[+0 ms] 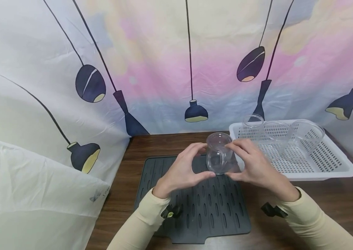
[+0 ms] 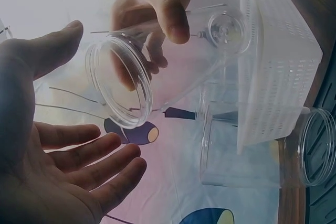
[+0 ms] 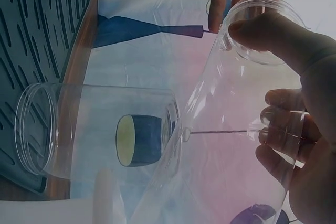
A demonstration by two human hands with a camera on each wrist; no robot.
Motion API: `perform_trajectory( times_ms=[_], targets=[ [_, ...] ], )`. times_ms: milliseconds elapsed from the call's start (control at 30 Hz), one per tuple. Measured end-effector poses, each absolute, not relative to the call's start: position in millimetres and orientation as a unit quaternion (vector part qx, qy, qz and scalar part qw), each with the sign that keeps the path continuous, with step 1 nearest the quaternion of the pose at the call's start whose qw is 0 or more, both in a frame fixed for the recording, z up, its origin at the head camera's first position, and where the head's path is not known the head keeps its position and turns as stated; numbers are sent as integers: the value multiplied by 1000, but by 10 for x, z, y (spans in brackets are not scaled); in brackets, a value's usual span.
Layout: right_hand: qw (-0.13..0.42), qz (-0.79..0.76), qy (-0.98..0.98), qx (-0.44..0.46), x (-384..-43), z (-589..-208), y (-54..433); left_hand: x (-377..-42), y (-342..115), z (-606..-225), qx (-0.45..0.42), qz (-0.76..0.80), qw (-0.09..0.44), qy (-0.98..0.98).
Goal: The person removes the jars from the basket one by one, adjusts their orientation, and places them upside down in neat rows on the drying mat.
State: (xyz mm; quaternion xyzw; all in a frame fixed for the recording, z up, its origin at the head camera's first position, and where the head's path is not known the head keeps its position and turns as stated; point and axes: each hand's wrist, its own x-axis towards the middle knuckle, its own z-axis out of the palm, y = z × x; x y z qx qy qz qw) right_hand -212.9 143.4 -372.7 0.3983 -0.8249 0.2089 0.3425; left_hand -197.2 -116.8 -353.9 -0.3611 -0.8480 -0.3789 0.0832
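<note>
My right hand [image 1: 252,163] grips a clear plastic jar [image 2: 184,72] around its side, thumb on one face and fingers behind the see-through wall. This jar is tilted, its ridged open mouth facing up and towards my left hand. My left hand [image 1: 186,169] is held beside that mouth with fingers spread; in the left wrist view a gap shows between hand and jar. A second clear jar [image 3: 94,129] stands mouth down on the dark grey drying mat [image 1: 201,215], just behind the held one.
At the back right, a white perforated basket [image 1: 345,170] has several clear jars in it. The mat lies on a brown wooden table [image 1: 114,194]. A cloth [image 1: 157,62] with printed lamps hangs behind.
</note>
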Motion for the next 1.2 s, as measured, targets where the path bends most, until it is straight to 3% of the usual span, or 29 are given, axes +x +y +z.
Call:
perform_trajectory(
  times_ms=[933,1200],
  targets=[
    [336,187,-825,415,-2103,-3743,1313,-1935,-1118,-3530,-351,-348,70,-866],
    [339,179,-827,412,-2088,-3741,1304,-1937,-1117,-3543,-355,-343,91,-865]
  ],
)
